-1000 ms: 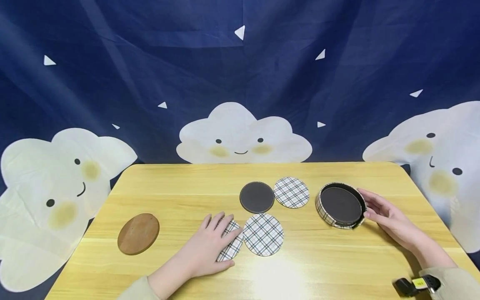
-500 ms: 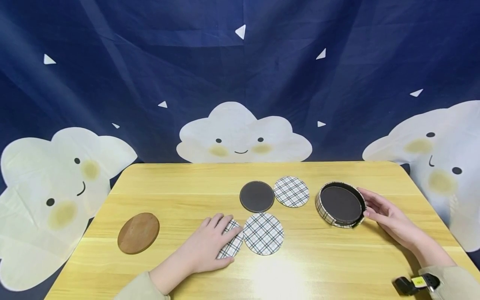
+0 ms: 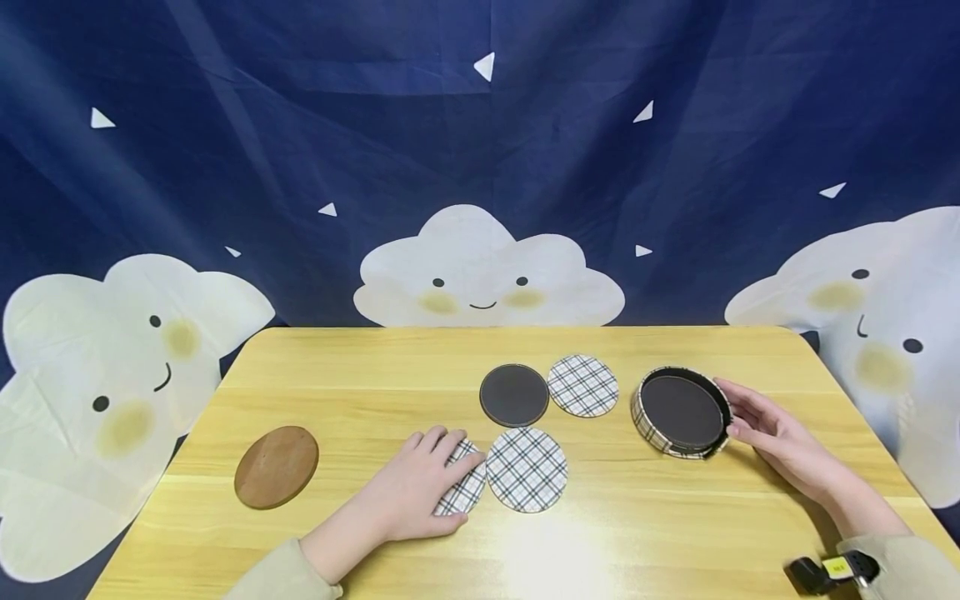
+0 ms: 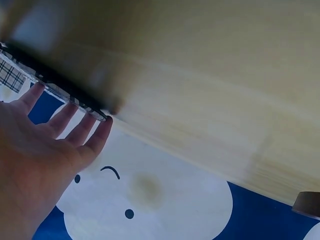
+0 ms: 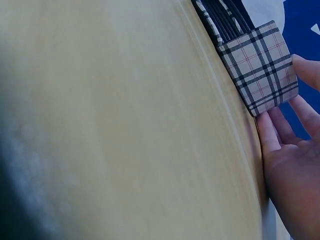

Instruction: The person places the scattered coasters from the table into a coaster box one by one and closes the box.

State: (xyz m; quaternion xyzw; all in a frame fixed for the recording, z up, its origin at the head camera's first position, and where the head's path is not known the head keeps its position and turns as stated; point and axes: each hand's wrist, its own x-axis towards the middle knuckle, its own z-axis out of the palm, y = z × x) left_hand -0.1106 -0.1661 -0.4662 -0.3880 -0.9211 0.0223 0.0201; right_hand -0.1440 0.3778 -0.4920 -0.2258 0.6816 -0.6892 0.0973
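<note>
My left hand [image 3: 416, 492] rests over a round plaid coaster [image 3: 467, 487], partly hiding it. In the left wrist view, the fingers spread with their tips against that coaster's edge. A second plaid coaster [image 3: 527, 470] lies right beside it, and behind are a dark coaster [image 3: 514, 395] and a third plaid one [image 3: 583, 385]. On the right, my right hand [image 3: 787, 437] holds the side of a round coaster holder [image 3: 651, 425] with plaid walls and a dark inside. The right wrist view shows thumb and fingers around its plaid wall [image 5: 262, 65], with several dark coaster edges [image 5: 225, 20] stacked at its opening.
A round brown wooden disc [image 3: 277, 467] lies at the left of the wooden table [image 3: 360, 367]. Behind the table's far edge hangs a dark blue curtain [image 3: 420, 142] with white clouds.
My left hand's fingertips have drawn back slightly over the coaster, showing a little more of its far edge. The right hand, the holder and the other coasters stay put.
</note>
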